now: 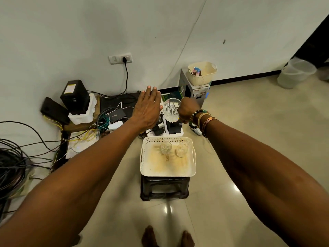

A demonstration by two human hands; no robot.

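Crystal tumbler aloft just beyond basket; right hand curled round its side. Left hand flat, fingers straight, beside tumbler, holding nothing. Two glasses stand in basket. Likely carry step; next calls for steady lowering clear of neighbours.

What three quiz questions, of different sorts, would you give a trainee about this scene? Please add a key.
1. True or false: the left hand grips the raised glass.
2. How many small glasses are in the white basket on the stool?
3. Which hand holds the raised glass? A. left B. right C. both

Key
1. False: the left hand is flat and open beside the glass and holds nothing.
2. Two.
3. B: the right hand, the one with the bracelets, curls round it.
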